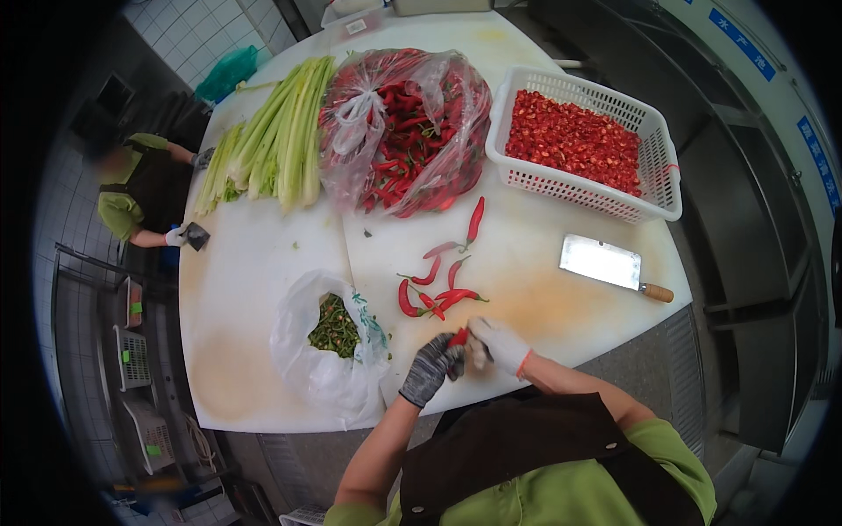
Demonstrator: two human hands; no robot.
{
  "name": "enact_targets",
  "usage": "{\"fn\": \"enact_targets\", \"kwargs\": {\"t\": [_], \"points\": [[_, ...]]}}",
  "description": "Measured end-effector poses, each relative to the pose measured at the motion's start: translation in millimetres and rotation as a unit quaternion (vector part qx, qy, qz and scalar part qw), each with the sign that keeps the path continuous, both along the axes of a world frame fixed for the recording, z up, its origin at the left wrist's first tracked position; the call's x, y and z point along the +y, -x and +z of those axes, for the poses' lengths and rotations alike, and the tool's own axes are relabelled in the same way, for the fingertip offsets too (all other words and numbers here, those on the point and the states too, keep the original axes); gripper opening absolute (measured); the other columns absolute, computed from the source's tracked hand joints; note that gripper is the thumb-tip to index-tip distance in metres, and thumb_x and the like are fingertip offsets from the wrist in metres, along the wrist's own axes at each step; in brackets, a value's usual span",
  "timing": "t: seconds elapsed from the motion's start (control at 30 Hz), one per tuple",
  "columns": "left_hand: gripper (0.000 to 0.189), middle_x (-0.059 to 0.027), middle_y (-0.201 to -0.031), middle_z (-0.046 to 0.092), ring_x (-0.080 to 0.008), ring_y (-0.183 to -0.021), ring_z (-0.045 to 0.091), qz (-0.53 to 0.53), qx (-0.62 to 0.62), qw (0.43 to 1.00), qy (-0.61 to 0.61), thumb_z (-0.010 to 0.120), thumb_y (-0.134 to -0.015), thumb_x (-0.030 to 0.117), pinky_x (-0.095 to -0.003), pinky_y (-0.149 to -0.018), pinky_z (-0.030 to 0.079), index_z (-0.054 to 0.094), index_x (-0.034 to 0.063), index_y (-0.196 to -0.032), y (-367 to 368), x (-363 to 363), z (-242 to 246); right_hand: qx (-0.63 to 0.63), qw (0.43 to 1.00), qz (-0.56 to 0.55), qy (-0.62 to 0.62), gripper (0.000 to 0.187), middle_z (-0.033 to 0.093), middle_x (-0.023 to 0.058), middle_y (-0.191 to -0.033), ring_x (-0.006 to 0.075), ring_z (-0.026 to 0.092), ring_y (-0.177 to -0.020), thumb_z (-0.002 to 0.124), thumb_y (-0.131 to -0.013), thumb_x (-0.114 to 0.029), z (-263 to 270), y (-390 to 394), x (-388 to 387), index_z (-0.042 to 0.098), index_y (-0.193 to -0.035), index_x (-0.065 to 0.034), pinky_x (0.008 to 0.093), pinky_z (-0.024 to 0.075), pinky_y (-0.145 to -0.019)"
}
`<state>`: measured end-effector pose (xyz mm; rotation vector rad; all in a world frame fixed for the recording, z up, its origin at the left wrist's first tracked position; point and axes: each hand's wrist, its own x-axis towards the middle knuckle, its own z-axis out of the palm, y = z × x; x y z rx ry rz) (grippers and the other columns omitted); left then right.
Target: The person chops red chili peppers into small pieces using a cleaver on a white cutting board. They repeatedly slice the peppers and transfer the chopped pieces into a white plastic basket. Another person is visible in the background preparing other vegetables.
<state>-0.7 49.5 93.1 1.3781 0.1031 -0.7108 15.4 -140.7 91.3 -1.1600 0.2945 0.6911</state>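
Observation:
My left hand [431, 369], in a grey knit glove, is closed around a red chili pepper [459, 338] near the front edge of the white table. My right hand [498, 347], in a white glove, meets it at the same chili; its fingertips are blurred, so its own grip is unclear. Several loose red chilies [454, 297] lie just beyond my hands. To the left, a white plastic bag [296, 342] stands open with green chili stems [334, 329] inside. Farther back sits a large clear plastic bag of whole red chilies [414, 125].
A white plastic basket [572, 177] of chopped red chilies stands at the back right. Nearer lies a cleaver [602, 261] with its wooden handle towards the right edge. Celery stalks [283, 131] lie back left. A co-worker [148, 191] stands at the table's left side.

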Motion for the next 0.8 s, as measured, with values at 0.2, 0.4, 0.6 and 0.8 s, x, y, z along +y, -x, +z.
{"fn": "enact_targets", "kwargs": {"t": [0.2,0.4,0.6,0.8], "points": [[0.029,-0.0102,-0.092,0.064,-0.0205,-0.072,0.063,0.129,-0.003,0.984,-0.125,0.067,-0.088,0.009,-0.0306,-0.063,0.052,0.056,0.004,-0.115,-20.2,-6.4,-28.5,-0.406,0.746,0.149,0.506,0.021,0.065,0.0166,-0.094,0.0339,0.064,-0.086,0.06,-0.088,-0.026,-13.5,-73.0,-6.6,0.06,-0.094,-0.0056,0.0426,0.052,-0.074],[0.039,-0.0137,-0.114,0.064,-0.0276,-0.104,0.062,-0.034,-0.428,0.841,-0.33,0.07,-0.08,0.005,-0.0343,-0.094,0.049,0.062,0.004,-0.118,-78.3,-36.4,-51.0,-0.374,0.686,0.233,0.579,0.018,0.064,0.0203,-0.091,0.0367,0.064,-0.085,0.059,-0.086,-0.022,-14.5,-69.0,-19.3,0.06,-0.091,-0.0044,0.0453,0.0527,-0.072],[0.033,-0.0116,-0.1,0.066,-0.0303,-0.092,0.064,-0.072,-0.458,0.802,-0.377,0.067,-0.081,0.011,-0.0386,-0.078,0.052,0.065,0.0141,-0.113,-77.5,-33.6,-66.5,-0.315,0.776,0.197,0.51,0.033,0.066,0.0222,-0.098,0.0397,0.064,-0.092,0.048,-0.095,-0.033,4.3,-58.7,-27.8,0.064,-0.098,-0.0042,0.0471,0.0506,-0.08],[0.019,-0.0087,-0.08,0.066,-0.0292,-0.084,0.065,-0.191,-0.486,0.706,-0.479,0.063,-0.08,0.016,-0.0444,-0.066,0.049,0.066,0.0156,-0.099,-81.1,-54.2,-8.4,-0.268,0.797,0.181,0.509,0.042,0.066,0.0244,-0.095,0.0429,0.062,-0.093,0.05,-0.094,-0.042,18.3,-48.2,-48.7,0.064,-0.099,-0.0032,0.0479,0.0474,-0.083]]}}
